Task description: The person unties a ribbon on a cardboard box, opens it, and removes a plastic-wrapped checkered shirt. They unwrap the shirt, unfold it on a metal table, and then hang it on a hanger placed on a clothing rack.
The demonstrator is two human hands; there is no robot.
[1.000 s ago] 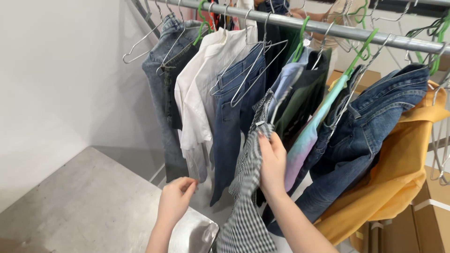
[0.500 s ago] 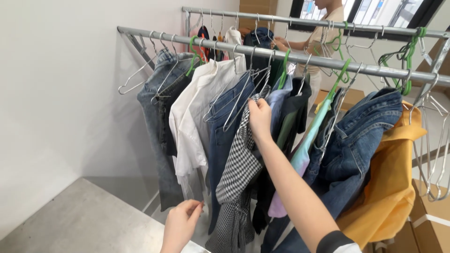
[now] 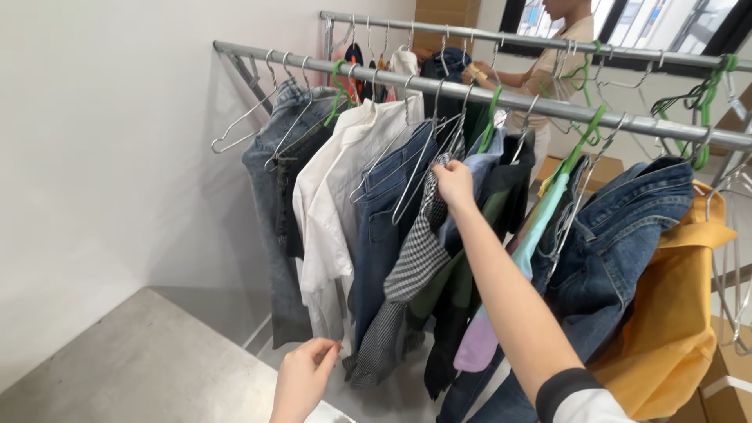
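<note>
My right hand (image 3: 454,184) is raised to the top of a black-and-white checked garment (image 3: 413,258) and grips it where it hangs among wire hangers (image 3: 423,168) on the near metal rail (image 3: 548,106). The checked cloth drapes down between a pair of blue jeans (image 3: 384,227) and darker clothes. My left hand (image 3: 301,380) is low, fingers loosely curled, just below the hem of a white shirt (image 3: 329,211), holding nothing I can see.
Denim jackets (image 3: 627,266) and a yellow garment (image 3: 674,313) hang at the right. A second rail (image 3: 501,41) stands behind, where another person (image 3: 548,63) handles clothes. A white wall is at the left, and a grey surface (image 3: 133,368) lies below.
My right hand has lifted the checked garment from low down up to the rail. My left hand has let the lower cloth go and stays low. The view has tilted upward.
</note>
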